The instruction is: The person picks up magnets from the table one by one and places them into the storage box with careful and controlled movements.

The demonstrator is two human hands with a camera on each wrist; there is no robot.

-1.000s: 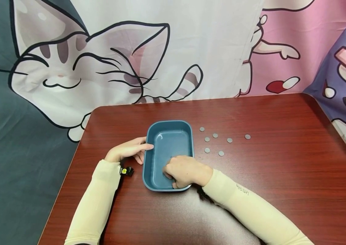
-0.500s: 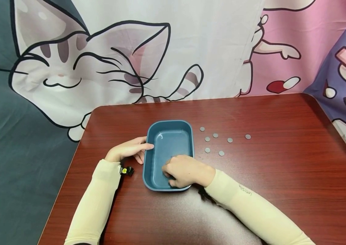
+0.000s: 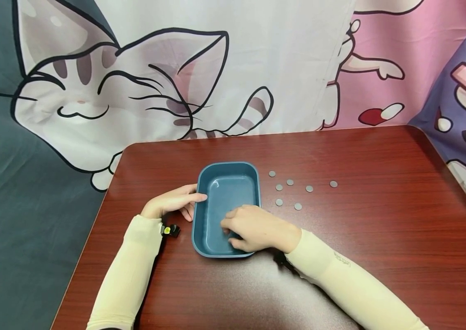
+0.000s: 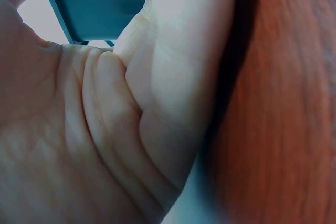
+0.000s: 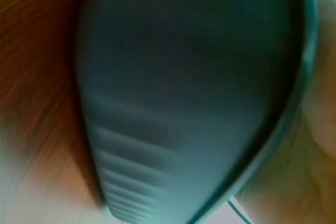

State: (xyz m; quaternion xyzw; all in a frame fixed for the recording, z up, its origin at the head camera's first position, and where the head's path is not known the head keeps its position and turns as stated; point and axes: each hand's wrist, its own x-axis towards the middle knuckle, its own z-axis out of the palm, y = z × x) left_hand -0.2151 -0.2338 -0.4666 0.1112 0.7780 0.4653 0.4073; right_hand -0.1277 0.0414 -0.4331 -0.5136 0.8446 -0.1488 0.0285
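A blue rectangular plastic box [image 3: 208, 229] stands on the table, its open top facing up. My left hand [image 3: 175, 201] holds the box's left wall, thumb over the rim and the other fingers against the outside. In the left wrist view, the box [image 4: 100, 3] shows beyond the palm. My right hand [image 3: 253, 227] is over the box's near right part, thumb and fingers apart and loosely bent, with nothing visible between them. The right wrist view shows the box's outer wall [image 5: 184, 87] close up, blurred. The box floor under the right hand is hidden.
Several small grey discs, like coins, lie scattered right of the box, among them a near disc [image 3: 298, 206] and a far-right disc [image 3: 333, 184]. They rest on a reddish-brown wooden table [image 3: 381, 220]. A curtain [image 3: 290, 68] with cartoon prints hangs behind the table.
My right hand has shifted slightly right and up out of the box, its thumb and fingers spreading from a tighter curl. The left hand, box and discs stay where they were.
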